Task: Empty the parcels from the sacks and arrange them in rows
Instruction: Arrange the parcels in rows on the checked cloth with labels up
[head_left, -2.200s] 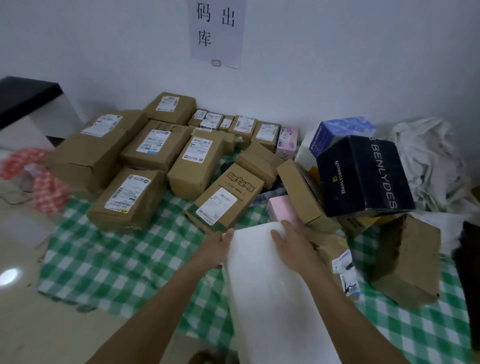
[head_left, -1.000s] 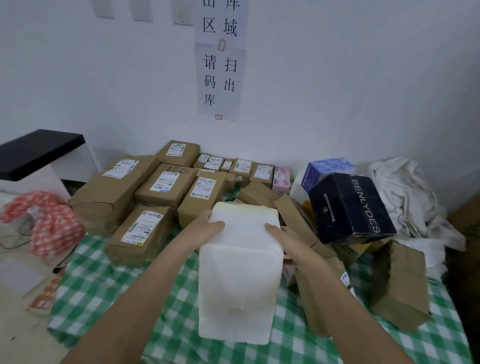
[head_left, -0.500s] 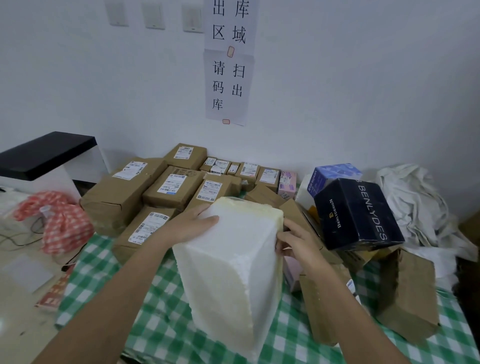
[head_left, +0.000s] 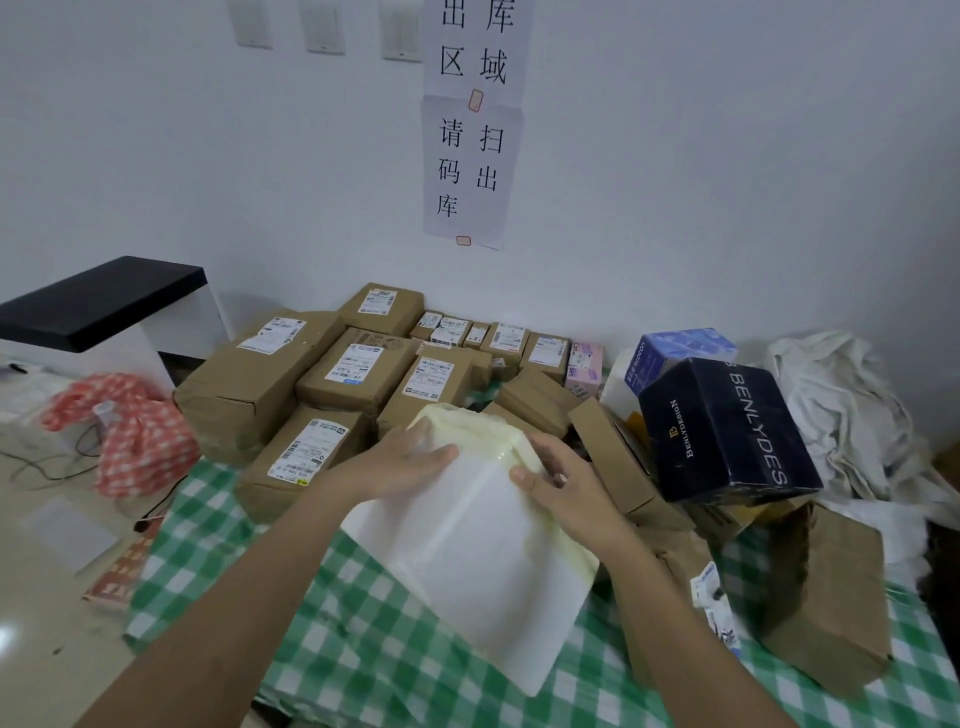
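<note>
White foam box (head_left: 483, 561), green-checked cloth (head_left: 363, 649), brown parcels (head_left: 260, 374).

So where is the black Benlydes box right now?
Right of centre, the black box sits tilted atop brown cartons, below the blue box and left of the white cloth.

wall sign (head_left: 475, 124), black-topped cabinet (head_left: 104, 301), red checked cloth (head_left: 140, 441)
</note>
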